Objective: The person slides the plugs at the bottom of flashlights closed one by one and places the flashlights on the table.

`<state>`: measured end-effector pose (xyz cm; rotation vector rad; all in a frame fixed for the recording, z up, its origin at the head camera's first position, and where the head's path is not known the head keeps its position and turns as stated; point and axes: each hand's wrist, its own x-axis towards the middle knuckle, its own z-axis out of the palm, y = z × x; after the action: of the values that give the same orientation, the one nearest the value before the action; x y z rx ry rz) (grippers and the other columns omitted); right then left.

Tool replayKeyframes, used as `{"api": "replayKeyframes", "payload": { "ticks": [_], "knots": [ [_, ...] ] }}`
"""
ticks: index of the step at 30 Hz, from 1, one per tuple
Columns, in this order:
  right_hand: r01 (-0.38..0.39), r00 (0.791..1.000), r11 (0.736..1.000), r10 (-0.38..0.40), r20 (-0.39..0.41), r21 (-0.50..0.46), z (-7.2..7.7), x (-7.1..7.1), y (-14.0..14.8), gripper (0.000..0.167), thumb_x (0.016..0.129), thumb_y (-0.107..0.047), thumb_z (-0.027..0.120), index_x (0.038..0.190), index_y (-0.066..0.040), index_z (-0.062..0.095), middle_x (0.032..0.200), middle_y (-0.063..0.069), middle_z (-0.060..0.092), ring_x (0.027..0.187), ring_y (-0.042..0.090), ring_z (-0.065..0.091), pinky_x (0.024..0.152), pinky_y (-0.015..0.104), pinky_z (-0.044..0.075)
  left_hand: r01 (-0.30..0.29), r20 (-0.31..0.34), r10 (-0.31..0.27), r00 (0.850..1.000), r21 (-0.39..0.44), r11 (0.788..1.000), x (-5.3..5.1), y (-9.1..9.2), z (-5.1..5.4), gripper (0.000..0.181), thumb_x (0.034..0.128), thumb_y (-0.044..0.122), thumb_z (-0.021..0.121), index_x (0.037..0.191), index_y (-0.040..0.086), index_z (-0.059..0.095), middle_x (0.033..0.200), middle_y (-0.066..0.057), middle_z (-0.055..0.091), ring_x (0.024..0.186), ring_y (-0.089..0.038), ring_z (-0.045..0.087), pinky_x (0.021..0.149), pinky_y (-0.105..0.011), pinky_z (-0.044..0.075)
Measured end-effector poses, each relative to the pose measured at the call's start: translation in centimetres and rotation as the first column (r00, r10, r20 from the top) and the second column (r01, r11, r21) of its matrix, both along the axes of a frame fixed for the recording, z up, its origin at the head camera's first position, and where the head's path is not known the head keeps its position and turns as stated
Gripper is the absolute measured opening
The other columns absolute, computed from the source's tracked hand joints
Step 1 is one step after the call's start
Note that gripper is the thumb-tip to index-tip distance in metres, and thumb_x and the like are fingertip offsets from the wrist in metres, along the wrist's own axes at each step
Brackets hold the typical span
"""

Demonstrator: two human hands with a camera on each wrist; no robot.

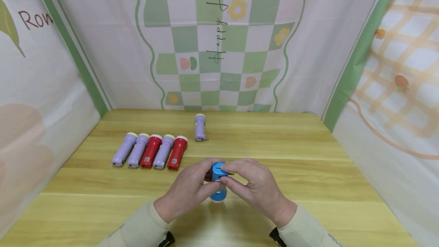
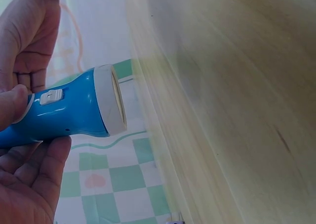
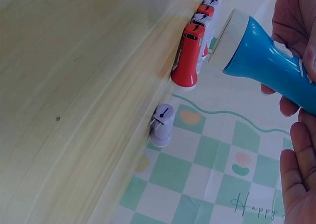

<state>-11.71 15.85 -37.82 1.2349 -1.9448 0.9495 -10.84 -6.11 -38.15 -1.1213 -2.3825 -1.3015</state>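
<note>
A blue flashlight (image 1: 218,195) with a white rim is held above the table, its lens end toward the person and its slotted tail end up. My left hand (image 1: 190,186) grips its body from the left. My right hand (image 1: 255,188) has its thumb and index finger on the tail end, beside thin metal prongs (image 1: 231,174) that stick out there. In the left wrist view the flashlight's white slide switch (image 2: 51,96) shows. In the right wrist view its flared head (image 3: 237,41) is apart from the table.
On the left, purple and red flashlights lie side by side in a row, among them a red flashlight (image 1: 178,153). A single purple flashlight (image 1: 200,128) with prongs out lies farther back. Patterned cloth (image 1: 219,41) hangs behind the wooden table (image 1: 291,136).
</note>
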Motion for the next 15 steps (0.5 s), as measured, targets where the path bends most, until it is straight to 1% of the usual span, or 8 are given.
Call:
{"api": "replayKeyframes", "payload": {
  "ticks": [6, 15],
  "knots": [
    [-0.022, 1.0, 1.0, 0.022, -0.002, -0.014, -0.05, 0.05, 0.05, 0.023, 0.099, -0.026, 0.073, 0.116, -0.01, 0.074, 0.108, 0.002, 0.078, 0.097, 0.016, 0.073, 0.094, 0.02, 0.055, 0.003, 0.002, -0.003, 1.0, 0.004, 1.0, 0.04, 0.07, 0.01, 0.03, 0.1011, 0.02, 0.071, 0.128, 0.014, 0.06, 0.108, 0.006, 0.072, 0.088, -0.001, 0.067, 0.082, -0.02, 0.06],
    [-0.034, 0.999, 0.999, 0.034, -0.02, -0.027, -0.13, 0.07, 0.13, 0.024, 0.1, -0.026, 0.073, 0.115, -0.009, 0.074, 0.107, 0.002, 0.078, 0.096, 0.016, 0.073, 0.094, 0.02, 0.055, 0.02, -0.021, -0.02, 1.0, 0.023, 1.0, 0.1, 0.17, -0.09, 0.03, 0.1009, 0.017, 0.071, 0.128, 0.013, 0.06, 0.108, 0.005, 0.072, 0.087, -0.001, 0.067, 0.081, -0.02, 0.06]
  ]
}}
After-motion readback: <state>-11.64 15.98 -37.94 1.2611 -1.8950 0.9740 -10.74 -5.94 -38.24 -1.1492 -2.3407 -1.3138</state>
